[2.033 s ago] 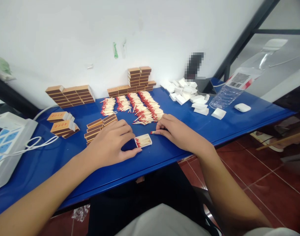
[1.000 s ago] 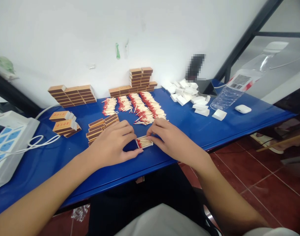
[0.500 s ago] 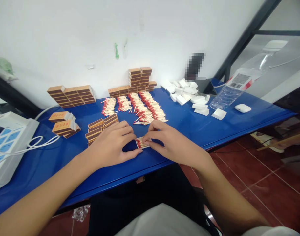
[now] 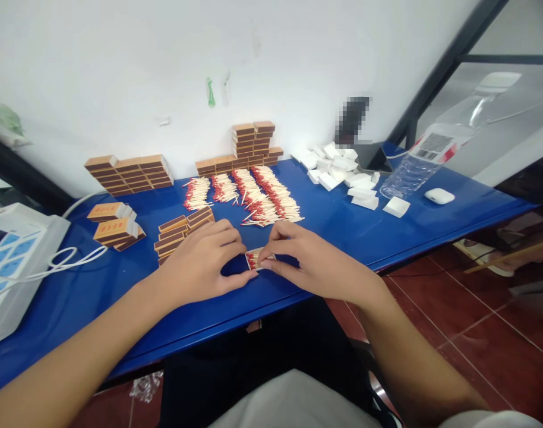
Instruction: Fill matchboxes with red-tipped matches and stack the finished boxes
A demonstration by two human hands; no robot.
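A small white matchbox tray (image 4: 247, 259) holding red-tipped matches (image 4: 254, 260) lies on the blue table between my hands. My left hand (image 4: 209, 255) steadies its left end, thumb at the near corner and fingers curled at the far one. My right hand (image 4: 305, 255) is closed over the tray's right part, its thumb and fingertips together on the matches; they cover what they pinch. Just beyond lie rows of loose matches (image 4: 265, 199). Brown matchboxes (image 4: 177, 232) are stacked beside my left hand, partly hidden by it.
More matchboxes stand stacked along the wall (image 4: 129, 175) and behind the matches (image 4: 252, 145). White empty trays (image 4: 334, 166) are heaped at the back right, near a plastic bottle (image 4: 418, 160) and a white case (image 4: 439, 196). A power strip (image 4: 28, 267) with cables sits at left.
My right fingertips have shifted slightly over the matches in the tray. My left hand and the tray stay in place.
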